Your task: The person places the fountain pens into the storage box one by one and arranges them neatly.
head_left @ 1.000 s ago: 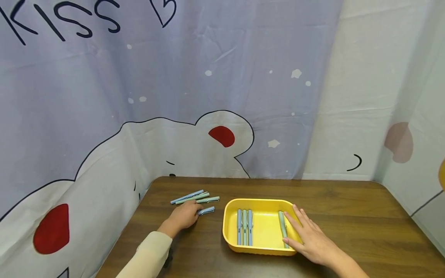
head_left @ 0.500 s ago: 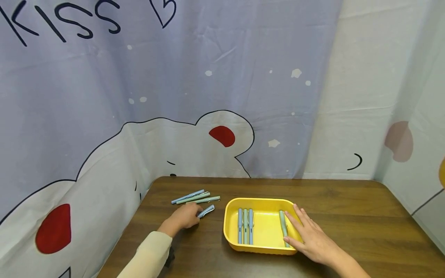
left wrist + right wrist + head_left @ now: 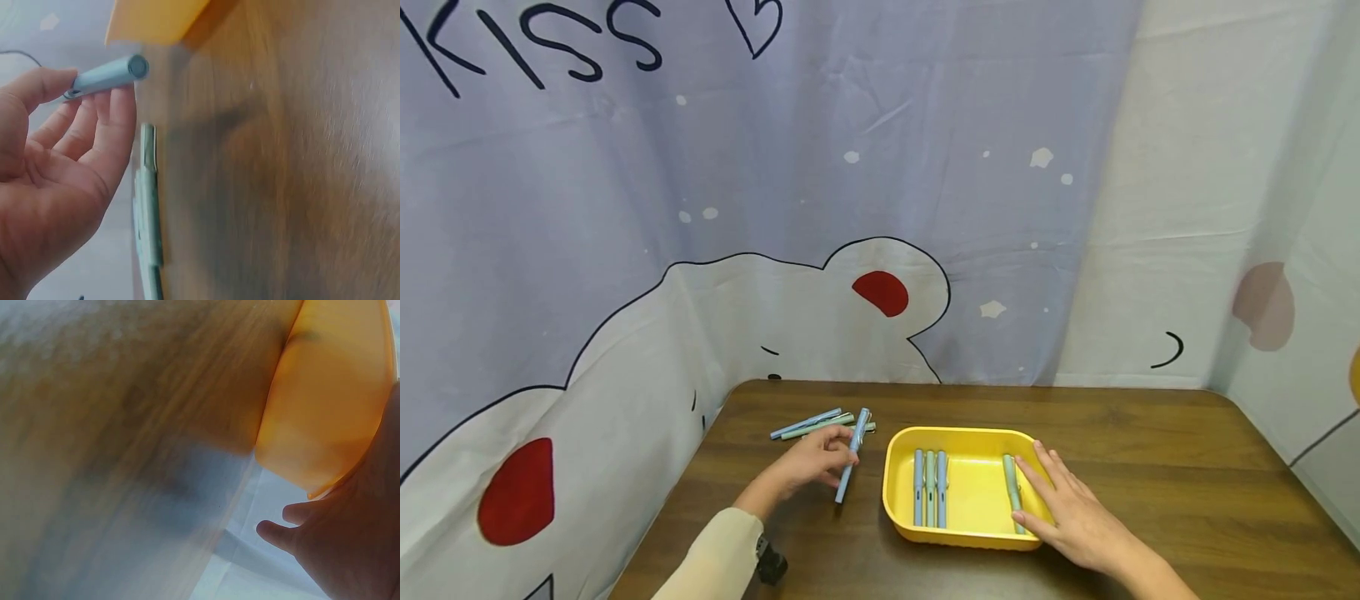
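Observation:
My left hand pinches a blue pen between thumb and fingers, raised off the table and tilted. In the left wrist view the pen points one end toward the camera. Behind that hand lie a blue pen and green pens, partly covered by the hand and the held pen. My right hand rests at the right rim of a yellow tray, fingers spread, beside a green pen inside; whether it touches that pen is unclear.
Three pens stand side by side at the tray's left: blue, green and blue. The wooden table ends at a printed curtain behind. A black strap device is at the left wrist.
My left hand has lifted the blue pen off the table and turned it more upright. The right hand and the tray have stayed in place.

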Available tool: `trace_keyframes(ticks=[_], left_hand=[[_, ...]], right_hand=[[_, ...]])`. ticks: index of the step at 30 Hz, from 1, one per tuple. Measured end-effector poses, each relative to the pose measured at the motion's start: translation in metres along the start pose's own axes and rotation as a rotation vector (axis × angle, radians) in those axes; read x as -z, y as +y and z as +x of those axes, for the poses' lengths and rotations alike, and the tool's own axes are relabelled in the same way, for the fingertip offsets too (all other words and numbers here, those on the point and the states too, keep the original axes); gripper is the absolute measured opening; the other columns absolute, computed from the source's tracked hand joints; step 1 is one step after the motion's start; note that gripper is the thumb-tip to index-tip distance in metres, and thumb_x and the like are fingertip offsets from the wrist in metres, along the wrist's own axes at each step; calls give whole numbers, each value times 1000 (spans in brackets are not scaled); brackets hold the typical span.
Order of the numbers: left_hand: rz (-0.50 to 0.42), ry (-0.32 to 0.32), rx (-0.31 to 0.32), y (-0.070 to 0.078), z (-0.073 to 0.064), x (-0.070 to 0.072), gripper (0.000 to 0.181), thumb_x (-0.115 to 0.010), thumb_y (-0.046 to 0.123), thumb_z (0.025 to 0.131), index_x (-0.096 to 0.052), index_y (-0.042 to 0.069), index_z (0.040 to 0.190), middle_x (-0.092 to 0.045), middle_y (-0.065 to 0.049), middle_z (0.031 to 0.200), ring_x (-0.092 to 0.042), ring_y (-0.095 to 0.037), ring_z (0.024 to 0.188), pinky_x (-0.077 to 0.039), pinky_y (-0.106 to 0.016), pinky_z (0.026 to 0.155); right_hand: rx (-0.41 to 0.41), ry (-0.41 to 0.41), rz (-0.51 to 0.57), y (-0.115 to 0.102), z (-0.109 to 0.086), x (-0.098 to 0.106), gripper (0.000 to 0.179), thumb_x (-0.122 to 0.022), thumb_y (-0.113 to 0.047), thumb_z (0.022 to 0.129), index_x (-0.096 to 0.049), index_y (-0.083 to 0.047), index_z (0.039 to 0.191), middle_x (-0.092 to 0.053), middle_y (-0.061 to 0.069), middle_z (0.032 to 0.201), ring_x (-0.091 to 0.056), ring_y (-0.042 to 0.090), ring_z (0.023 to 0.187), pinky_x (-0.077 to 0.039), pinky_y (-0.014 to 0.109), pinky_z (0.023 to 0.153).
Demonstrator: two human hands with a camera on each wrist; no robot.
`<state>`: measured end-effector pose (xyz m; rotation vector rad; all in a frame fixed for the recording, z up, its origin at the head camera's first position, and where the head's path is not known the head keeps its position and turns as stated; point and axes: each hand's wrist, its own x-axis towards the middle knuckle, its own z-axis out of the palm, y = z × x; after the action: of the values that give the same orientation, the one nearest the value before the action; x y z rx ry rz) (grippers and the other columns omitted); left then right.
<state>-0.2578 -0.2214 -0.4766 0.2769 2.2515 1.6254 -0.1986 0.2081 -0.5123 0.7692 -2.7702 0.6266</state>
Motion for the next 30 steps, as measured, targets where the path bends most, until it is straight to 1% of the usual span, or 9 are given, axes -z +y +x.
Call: trace_keyframes(ticks=[3,6,11,14,18,20,22,28,30], left_hand=[[-56,-6,2,3,-2,-8,47,-67,17,99,-49,-2,138,-66,-23,115,-65,-20,92,-62,-40,72],[-105,-10,-1,6,-3,-17,54,-69,20,98,-46,-2,141,-64,-24,117,-65,-20,92,-62,-43,72],[-164,-32,-12,12,-2,-32,62,-70,19,98,-41,-3,147,-64,-22,117,-65,-21,93,-62,-45,72],[-219,-46,-21,15,-1,-40,63,-68,16,99,-37,-5,150,-62,-26,119,-66,-26,97,-62,-46,74],[-281,-65,-21,19,2,-52,58,-65,14,100,-39,-5,148,-56,-32,129,-63,-36,108,-62,-47,76],[-297,-68,-20,22,4,-58,56,-65,14,100,-40,-5,147,-55,-31,129,-62,-39,112,-62,-47,76],[-305,-70,-18,24,5,-63,56,-65,15,100,-41,-5,147,-56,-30,129,-62,-40,112,-62,-46,75],[-310,-35,-25,29,9,-75,53,-63,13,102,-42,-6,147,-57,-29,128,-66,-32,102,-62,-43,73],[-309,-18,-27,31,10,-79,52,-62,13,102,-43,-5,146,-57,-28,126,-66,-32,101,-62,-43,73]], right_hand=[[0,0,1,0,0,1,75,-63,-51,97,-40,-12,156,-22,24,164,-31,53,143,-36,72,104],[0,0,1,0,-1,1,75,-63,-51,97,-40,-12,156,-23,24,164,-32,53,143,-37,72,104],[3,8,-3,0,-1,0,74,-64,-51,97,-41,-12,156,-24,25,163,-33,53,142,-37,71,104],[3,12,-4,0,-2,0,74,-64,-50,97,-41,-11,156,-24,25,163,-33,53,142,-37,72,104],[3,16,-5,0,-2,0,74,-65,-50,97,-41,-11,155,-24,26,163,-33,53,142,-37,72,104],[2,13,-5,0,-2,0,74,-64,-50,97,-41,-11,156,-24,25,163,-33,53,142,-37,71,104],[2,8,-7,0,-1,-1,75,-64,-50,97,-40,-11,156,-23,25,163,-33,53,142,-37,71,105],[3,5,-11,0,0,0,76,-64,-51,97,-40,-11,156,-23,25,164,-32,52,143,-37,70,105],[4,4,-11,0,0,0,76,-64,-51,97,-39,-11,156,-22,25,164,-32,52,143,-36,70,106]])
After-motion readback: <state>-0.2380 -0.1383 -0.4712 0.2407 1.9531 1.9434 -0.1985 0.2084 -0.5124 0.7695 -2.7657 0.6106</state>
